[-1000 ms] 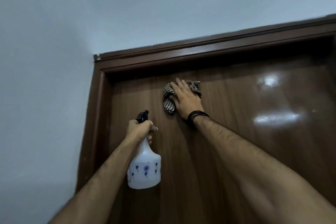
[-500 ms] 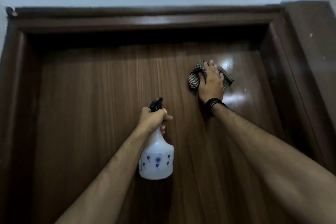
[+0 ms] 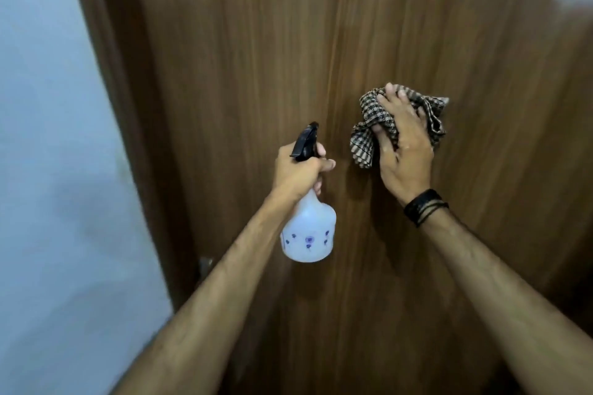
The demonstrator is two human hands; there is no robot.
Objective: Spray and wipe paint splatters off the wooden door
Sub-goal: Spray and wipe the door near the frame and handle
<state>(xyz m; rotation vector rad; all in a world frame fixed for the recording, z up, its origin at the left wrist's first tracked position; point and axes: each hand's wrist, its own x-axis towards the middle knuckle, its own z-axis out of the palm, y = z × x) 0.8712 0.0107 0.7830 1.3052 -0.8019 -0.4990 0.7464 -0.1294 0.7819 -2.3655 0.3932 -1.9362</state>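
— Now, centre of the frame?
— Filled by the wooden door [image 3: 244,51], brown with vertical grain, glossy at the upper right.

— And just right of centre?
— Right hand [image 3: 401,151], pressed against the door with a checked cloth [image 3: 365,135] bunched under the palm. Grip narrow: fingers curled into the folds, thumb hooked over the cloth's left edge. Cloth touching the door, spilling out left of and above the fingers. Black wristband [image 3: 423,207] just below the hand.

— Left of the cloth?
— Left hand [image 3: 300,175], wrapped round the neck of a spray bottle [image 3: 308,234]. Grip closed tight on that neck, thumb across the front. Black trigger head [image 3: 305,141] sticking up above the knuckles, tilted toward the upper right. White body hanging below the fist, printed with small purple flowers, close in front of the door; touching or not, cannot tell.

— Far left of the frame?
— Pale blue wall [image 3: 48,170], with the dark door frame [image 3: 128,125] between it and the door. Small metal fitting [image 3: 205,264] low on the frame, blurred. Paint splatters: too blurred to tell.
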